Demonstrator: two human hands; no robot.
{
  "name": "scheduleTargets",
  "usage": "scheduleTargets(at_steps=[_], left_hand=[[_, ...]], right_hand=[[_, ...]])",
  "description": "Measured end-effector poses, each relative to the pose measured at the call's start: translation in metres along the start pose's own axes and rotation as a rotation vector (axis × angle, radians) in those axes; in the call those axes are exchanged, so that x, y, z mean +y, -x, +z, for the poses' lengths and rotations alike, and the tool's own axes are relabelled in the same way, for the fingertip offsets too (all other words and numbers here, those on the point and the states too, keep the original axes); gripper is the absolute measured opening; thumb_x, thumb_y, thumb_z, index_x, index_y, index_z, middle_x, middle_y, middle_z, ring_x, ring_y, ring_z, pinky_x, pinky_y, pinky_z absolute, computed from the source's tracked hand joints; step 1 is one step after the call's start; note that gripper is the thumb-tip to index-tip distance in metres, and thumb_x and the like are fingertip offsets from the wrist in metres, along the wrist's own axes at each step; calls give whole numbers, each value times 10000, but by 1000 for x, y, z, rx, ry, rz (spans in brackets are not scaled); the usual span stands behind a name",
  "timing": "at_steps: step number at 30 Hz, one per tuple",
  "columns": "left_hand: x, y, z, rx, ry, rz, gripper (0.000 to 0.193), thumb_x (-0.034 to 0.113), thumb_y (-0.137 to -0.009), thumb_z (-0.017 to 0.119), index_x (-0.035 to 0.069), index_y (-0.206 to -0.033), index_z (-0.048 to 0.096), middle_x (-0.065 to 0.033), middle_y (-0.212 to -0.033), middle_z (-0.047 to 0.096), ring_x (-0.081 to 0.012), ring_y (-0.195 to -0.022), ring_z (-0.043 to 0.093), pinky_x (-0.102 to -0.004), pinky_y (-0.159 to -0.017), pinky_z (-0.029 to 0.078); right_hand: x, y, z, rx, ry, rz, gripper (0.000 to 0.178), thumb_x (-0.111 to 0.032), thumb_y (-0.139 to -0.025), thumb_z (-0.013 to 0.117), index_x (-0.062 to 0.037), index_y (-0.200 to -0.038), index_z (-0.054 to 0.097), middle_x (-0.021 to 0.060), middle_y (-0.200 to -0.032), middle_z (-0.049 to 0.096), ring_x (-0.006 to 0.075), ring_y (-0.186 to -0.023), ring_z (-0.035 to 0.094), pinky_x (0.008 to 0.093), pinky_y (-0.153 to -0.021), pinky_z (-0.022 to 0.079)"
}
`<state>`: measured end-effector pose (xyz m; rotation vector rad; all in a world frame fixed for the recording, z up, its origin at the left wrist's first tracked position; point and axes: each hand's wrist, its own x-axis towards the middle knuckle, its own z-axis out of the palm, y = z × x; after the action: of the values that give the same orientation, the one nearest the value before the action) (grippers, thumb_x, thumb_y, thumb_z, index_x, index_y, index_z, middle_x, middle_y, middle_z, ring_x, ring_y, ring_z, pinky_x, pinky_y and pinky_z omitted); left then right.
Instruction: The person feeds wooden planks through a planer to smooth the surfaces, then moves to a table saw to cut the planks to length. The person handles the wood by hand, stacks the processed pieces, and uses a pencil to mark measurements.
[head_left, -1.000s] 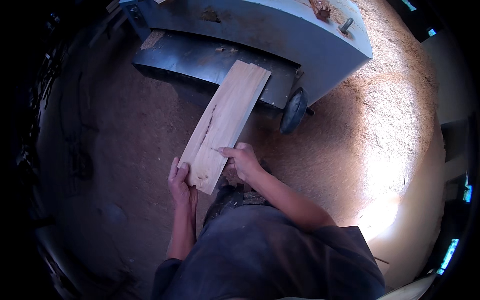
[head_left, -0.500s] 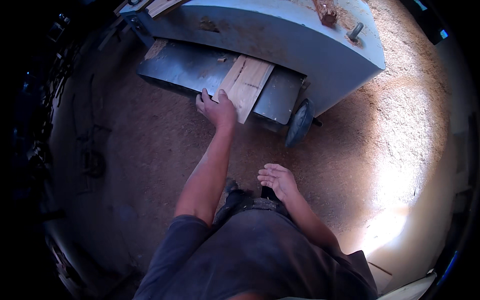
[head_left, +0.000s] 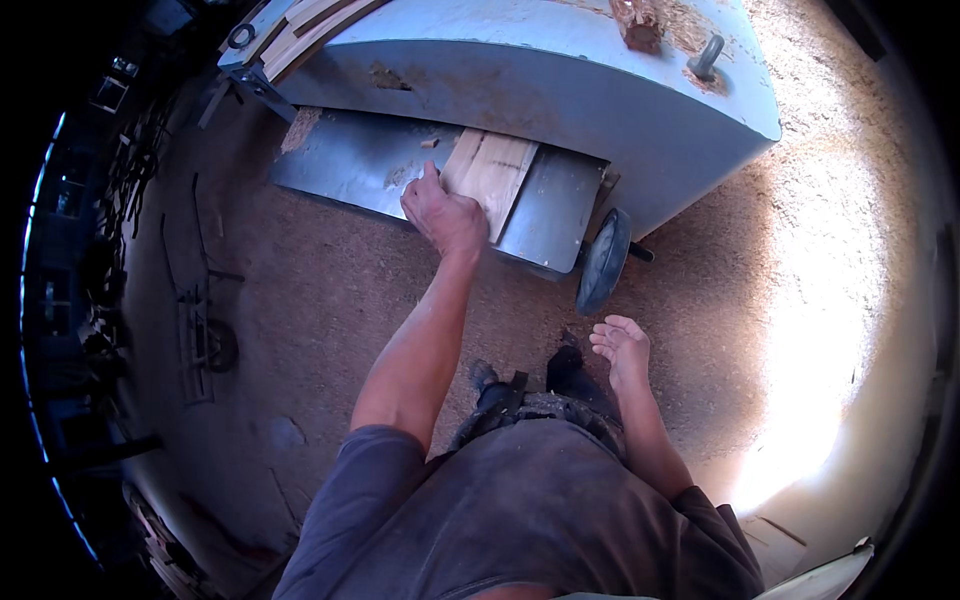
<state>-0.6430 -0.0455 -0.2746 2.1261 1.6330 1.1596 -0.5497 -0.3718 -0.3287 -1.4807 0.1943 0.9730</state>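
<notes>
A flat pale wooden board (head_left: 492, 172) lies on the metal bed (head_left: 350, 150) of a blue-grey planer-like machine (head_left: 560, 90), its far end hidden beneath the housing. My left hand (head_left: 447, 215) is at the board's near left corner, fingers bent and close together. It covers that corner, so the exact contact of thumb and palm is hidden. Held low in front of my body, to the right, my right hand (head_left: 622, 350) is empty, its fingers loosely curved and apart. The nearest thing to it is a dark handwheel (head_left: 603, 262) on the machine's side.
Several wooden strips (head_left: 315, 30) rest on the machine's top left, and a reddish wood piece (head_left: 637, 25) beside a metal bolt (head_left: 706, 57) at its top right. Wood shavings (head_left: 820, 200) cover the sunlit floor at right. A wheeled hand cart (head_left: 200, 335) stands at left.
The board has slid farther under the machine, and my left hand has moved forward with it. My right hand has shifted to the right. The whole view has moved slightly.
</notes>
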Motion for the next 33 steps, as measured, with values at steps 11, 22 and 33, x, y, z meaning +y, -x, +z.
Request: scheduleTargets(at_steps=[11, 22, 33], left_hand=[[4, -4, 9, -119, -26, 8, 330, 163, -997, 544, 95, -1312, 614, -173, -1242, 643, -376, -1302, 467, -482, -1141, 312], [11, -13, 7, -348, -155, 194, 478, 312, -1049, 451, 68, -1461, 449, -187, -1405, 585, -444, -1412, 393, -550, -1197, 228], [20, -10, 3, -396, -254, 174, 602, 360, -1055, 465, 41, -1556, 366, -262, -1506, 483, -436, -1465, 342, -534, -1228, 206]], right_hand=[[-36, -33, -8, 143, 105, -323, 278, -8, -962, 546, 72, -1226, 585, 172, -1077, 694, 193, -906, 690, 275, -776, 551], [-49, -59, -1, 264, 273, -643, 218, 28, -956, 580, 35, -1167, 636, 127, -1070, 719, 191, -963, 705, 308, -875, 555], [-64, -124, 6, 343, 1117, -978, 543, 44, -762, 662, -24, -1296, 599, 177, -1341, 591, 395, -1319, 484, 501, -1148, 356]])
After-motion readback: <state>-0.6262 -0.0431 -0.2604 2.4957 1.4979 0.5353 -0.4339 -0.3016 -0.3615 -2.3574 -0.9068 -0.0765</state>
